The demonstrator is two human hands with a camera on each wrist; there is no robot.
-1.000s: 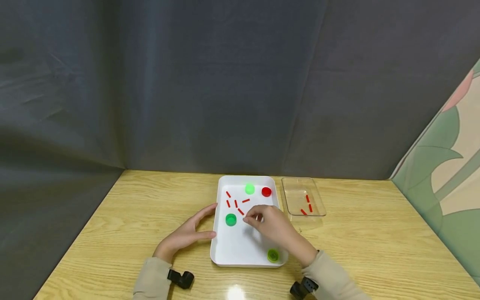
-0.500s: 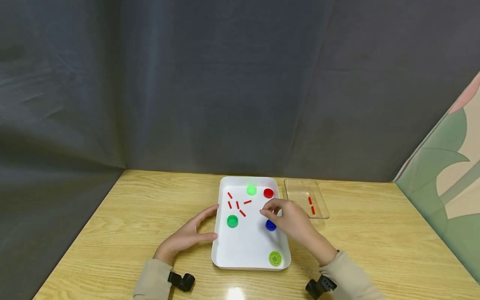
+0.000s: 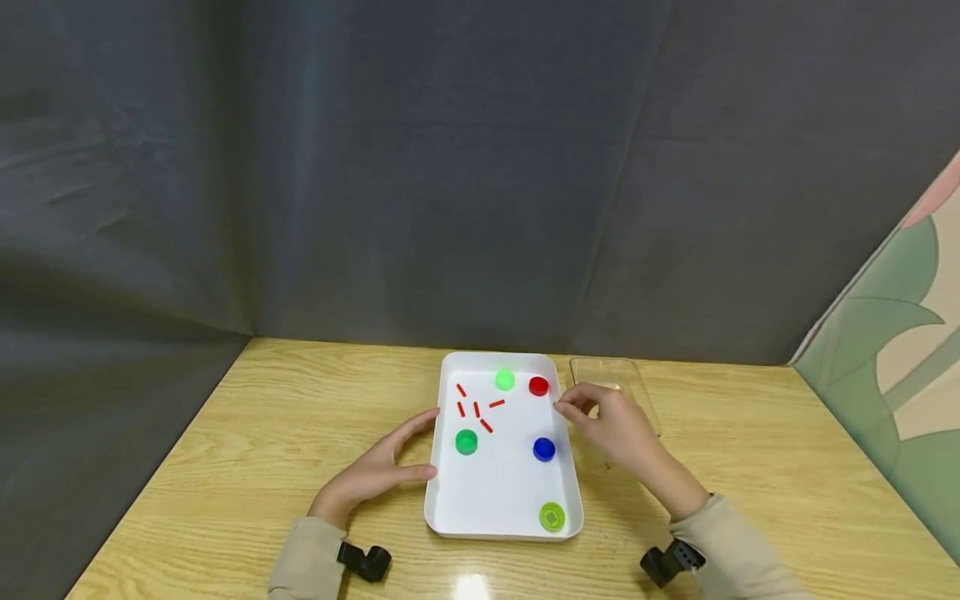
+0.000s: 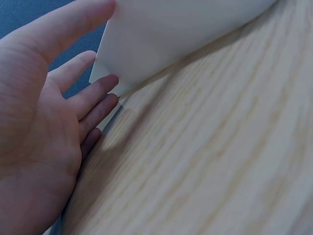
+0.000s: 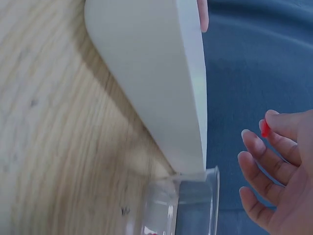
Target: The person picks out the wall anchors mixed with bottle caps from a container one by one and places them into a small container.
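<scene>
A small red stick (image 5: 265, 128) is pinched between the thumb and index finger of my right hand (image 3: 622, 433); its other fingers spread loosely. That hand hovers over the right rim of a white tray (image 3: 495, 492), beside a clear plastic box (image 3: 641, 396) that it partly covers. My left hand (image 3: 372, 477) rests at the tray's left side, thumb and fingers spread, fingertips at the wall. Inside the tray lie several red sticks (image 3: 477, 409), with a green cap (image 3: 467, 442) just below them.
Also in the tray are a light green cap (image 3: 505, 380), a red cap (image 3: 538, 386), a blue cap (image 3: 543, 449) and a yellow-green cap (image 3: 552, 517). Behind the wooden table (image 3: 262, 433) hangs a dark curtain (image 3: 450, 183).
My right hand has lifted away from the sticks and moved right across the tray to its right rim, carrying a red stick and uncovering the blue cap. My left hand stays at the tray.
</scene>
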